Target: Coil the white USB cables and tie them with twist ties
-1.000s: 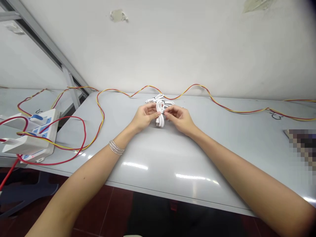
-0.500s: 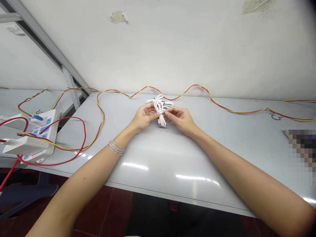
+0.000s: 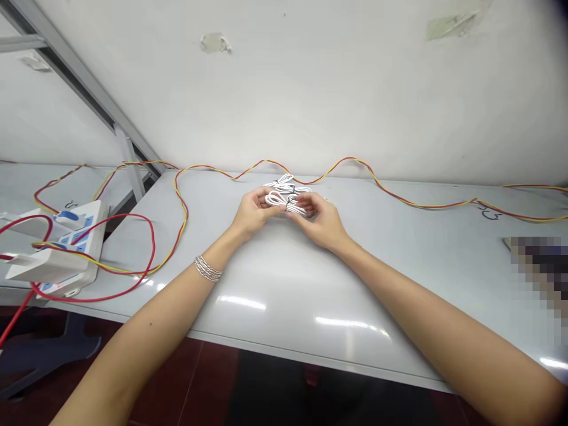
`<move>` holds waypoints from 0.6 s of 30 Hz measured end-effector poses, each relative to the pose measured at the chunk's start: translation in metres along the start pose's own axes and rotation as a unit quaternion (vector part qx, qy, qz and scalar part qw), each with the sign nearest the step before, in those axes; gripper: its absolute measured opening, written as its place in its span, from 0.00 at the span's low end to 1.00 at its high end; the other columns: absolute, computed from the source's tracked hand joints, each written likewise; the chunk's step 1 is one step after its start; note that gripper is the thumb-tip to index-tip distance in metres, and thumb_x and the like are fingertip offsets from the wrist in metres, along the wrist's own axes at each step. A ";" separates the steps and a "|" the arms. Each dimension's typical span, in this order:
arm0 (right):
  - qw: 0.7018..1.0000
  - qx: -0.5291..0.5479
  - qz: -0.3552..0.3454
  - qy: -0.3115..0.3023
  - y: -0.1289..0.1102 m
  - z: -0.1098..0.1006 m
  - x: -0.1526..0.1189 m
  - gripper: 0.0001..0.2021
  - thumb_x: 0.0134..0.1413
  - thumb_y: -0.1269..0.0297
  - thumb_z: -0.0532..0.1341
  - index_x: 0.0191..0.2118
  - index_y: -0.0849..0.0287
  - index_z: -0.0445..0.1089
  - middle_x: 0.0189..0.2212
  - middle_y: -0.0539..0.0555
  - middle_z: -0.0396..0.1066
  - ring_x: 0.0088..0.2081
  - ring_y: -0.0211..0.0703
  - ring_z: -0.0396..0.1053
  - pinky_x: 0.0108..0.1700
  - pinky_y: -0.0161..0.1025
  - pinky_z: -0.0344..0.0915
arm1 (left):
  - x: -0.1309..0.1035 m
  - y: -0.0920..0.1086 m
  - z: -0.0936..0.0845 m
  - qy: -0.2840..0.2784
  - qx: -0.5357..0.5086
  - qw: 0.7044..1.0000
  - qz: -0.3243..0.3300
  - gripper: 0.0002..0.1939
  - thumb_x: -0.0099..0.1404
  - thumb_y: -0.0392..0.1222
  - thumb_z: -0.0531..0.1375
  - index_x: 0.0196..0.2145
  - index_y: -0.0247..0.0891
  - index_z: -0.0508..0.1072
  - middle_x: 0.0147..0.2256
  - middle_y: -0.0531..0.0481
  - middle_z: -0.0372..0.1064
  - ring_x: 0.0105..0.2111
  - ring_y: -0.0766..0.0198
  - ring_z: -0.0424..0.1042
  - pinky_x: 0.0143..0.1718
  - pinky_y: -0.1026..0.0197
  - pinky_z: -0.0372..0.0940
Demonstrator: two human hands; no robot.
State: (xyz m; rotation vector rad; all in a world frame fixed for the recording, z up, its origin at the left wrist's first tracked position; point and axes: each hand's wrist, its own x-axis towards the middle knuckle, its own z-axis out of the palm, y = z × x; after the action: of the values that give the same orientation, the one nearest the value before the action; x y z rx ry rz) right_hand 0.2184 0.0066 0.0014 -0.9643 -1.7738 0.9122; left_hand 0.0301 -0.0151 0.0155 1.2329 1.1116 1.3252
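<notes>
Between my hands is a white USB cable (image 3: 276, 199), coiled in loops and bound at its middle with a thin black tie. My left hand (image 3: 254, 214) is closed on the left loops, its thumb along their lower edge. On the other side my right hand (image 3: 320, 222) grips the bundle's right end, thumb below and fingers behind. The coil lies sideways, just above the grey table. Behind it rest other white coiled cables (image 3: 284, 180) with black ties, partly hidden by the held one.
Along the wall runs a twisted red and yellow wire (image 3: 328, 168). A white power strip (image 3: 93, 228) with plugged-in adapters and looping red cables stands at the left. A pixelated object (image 3: 541, 260) lies at the right. The grey table (image 3: 284, 296) has its front edge nearer me.
The held cable bundle has turned from upright to lying sideways between my hands. My right hand has shifted its grip, its thumb now under the bundle. The view has tilted slightly.
</notes>
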 end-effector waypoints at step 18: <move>0.924 -0.376 -0.025 0.060 0.014 -0.032 0.009 0.09 0.53 0.65 0.65 0.40 0.61 0.75 0.54 0.67 0.67 0.55 0.64 0.63 0.56 0.57 0.60 | 0.025 -0.014 -0.003 -0.027 0.532 0.828 0.174 0.21 0.66 0.34 0.56 0.56 0.38 0.73 0.57 0.40 0.71 0.58 0.43 0.65 0.58 0.38 0.59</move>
State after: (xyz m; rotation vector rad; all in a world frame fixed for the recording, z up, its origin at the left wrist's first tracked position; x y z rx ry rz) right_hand 0.2485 0.0263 0.0030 -1.3986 -2.0614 0.0968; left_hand 0.0273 0.0117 0.0044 2.3526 1.7263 0.8480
